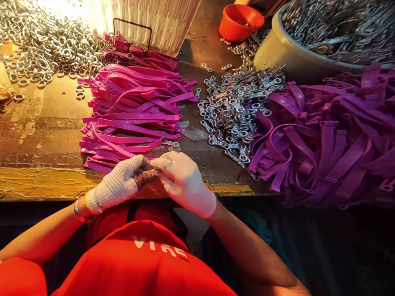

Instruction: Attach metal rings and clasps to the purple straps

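Observation:
My left hand [119,181], in a white dotted glove with dark worn fingertips, is closed in a pinch at the table's front edge. Its fingertips meet those of my right hand [185,183], which wears a smooth white glove and is pinched shut too. What lies between the fingers is mostly hidden; a sliver of pink shows just behind them. Directly beyond my hands, flat pink straps [135,119] lie crosswise in a stack. One strap end close to my right hand has a small metal link [170,144] at it.
Metal rings [55,41] are heaped at the back left. Metal links [231,111] are piled right of the straps, beside loose purple straps [336,139]. Behind stand a large tub [268,49] of metal pieces, a red bowl [230,31] and a translucent ribbed container [163,24].

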`<act>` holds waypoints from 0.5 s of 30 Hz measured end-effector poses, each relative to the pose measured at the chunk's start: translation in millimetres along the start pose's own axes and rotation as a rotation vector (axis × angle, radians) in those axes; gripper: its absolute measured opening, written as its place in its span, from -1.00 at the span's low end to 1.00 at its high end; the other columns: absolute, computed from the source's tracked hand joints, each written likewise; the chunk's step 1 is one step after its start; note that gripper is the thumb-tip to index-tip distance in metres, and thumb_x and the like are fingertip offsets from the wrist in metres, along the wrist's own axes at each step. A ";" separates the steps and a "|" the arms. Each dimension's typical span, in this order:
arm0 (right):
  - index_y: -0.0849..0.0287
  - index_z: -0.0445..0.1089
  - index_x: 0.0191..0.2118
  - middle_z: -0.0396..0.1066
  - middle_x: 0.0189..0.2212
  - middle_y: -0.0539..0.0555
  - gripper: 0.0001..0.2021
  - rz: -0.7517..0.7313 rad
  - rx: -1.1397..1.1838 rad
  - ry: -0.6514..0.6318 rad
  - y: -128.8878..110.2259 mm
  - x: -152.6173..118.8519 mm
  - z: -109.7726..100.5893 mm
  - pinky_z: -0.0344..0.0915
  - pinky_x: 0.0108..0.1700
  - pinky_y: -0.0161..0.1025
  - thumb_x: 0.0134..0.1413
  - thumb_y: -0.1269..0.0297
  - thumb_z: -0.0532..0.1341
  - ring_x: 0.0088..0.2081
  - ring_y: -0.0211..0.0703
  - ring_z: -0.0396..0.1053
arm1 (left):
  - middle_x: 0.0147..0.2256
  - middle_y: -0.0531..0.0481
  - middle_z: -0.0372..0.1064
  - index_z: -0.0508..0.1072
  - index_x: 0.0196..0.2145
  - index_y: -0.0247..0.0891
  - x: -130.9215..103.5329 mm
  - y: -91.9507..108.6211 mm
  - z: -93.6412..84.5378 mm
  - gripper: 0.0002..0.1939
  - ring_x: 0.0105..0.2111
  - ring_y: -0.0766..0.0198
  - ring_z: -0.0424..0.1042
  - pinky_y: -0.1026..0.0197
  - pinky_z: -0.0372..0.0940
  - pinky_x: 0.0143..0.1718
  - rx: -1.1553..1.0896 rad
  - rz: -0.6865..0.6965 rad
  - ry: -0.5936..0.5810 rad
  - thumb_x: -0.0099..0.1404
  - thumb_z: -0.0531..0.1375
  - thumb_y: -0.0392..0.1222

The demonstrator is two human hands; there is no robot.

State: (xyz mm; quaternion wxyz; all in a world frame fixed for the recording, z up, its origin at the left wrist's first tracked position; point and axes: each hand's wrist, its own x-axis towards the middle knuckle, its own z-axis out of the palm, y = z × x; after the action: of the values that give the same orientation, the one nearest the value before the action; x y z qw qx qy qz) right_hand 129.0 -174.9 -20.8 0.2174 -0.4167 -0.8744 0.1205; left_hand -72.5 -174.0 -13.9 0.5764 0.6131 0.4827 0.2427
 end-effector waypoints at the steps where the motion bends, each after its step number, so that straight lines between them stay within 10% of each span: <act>1: 0.22 0.46 -0.09 0.45 -0.29 0.10 -0.80 0.010 0.074 -0.009 -2.9 -0.1 -1.0 0.16 -0.21 -0.18 0.31 0.42 0.09 -0.25 -0.10 0.32 | -0.38 0.01 0.38 0.40 -0.34 -0.26 -1.9 -0.3 0.0 -0.72 -0.41 0.32 0.30 0.33 0.27 -0.41 0.047 0.044 0.026 0.30 0.26 0.03; 10: 0.25 0.42 -0.18 0.44 -0.48 0.06 -0.75 0.214 0.002 0.188 -45.9 -10.6 32.6 0.11 -0.33 -0.20 0.42 0.24 0.05 -0.42 -0.14 0.35 | -0.64 0.20 0.04 0.15 -0.44 -0.21 -15.0 4.4 2.1 -0.62 -0.72 0.47 -0.03 0.40 -0.09 -0.73 -0.533 -0.291 0.020 0.41 0.12 0.07; 15: 0.21 0.42 -0.20 0.44 -0.42 0.11 -0.74 0.174 -0.186 0.195 -42.5 17.2 35.3 0.11 -0.25 -0.15 0.43 0.22 0.05 -0.35 -0.08 0.33 | -0.55 0.08 0.28 0.48 -0.29 -0.29 -8.6 2.7 -28.9 -0.73 -0.65 0.45 0.15 0.40 0.08 -0.68 -0.071 -0.098 0.209 0.34 0.23 0.00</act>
State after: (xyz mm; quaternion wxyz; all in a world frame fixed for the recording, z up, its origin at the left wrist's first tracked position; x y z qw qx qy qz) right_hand 73.7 -189.0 -30.2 0.2505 -0.5190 -0.8171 0.0167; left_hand -100.0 -167.5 -2.7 0.5556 0.5394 0.5604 0.2938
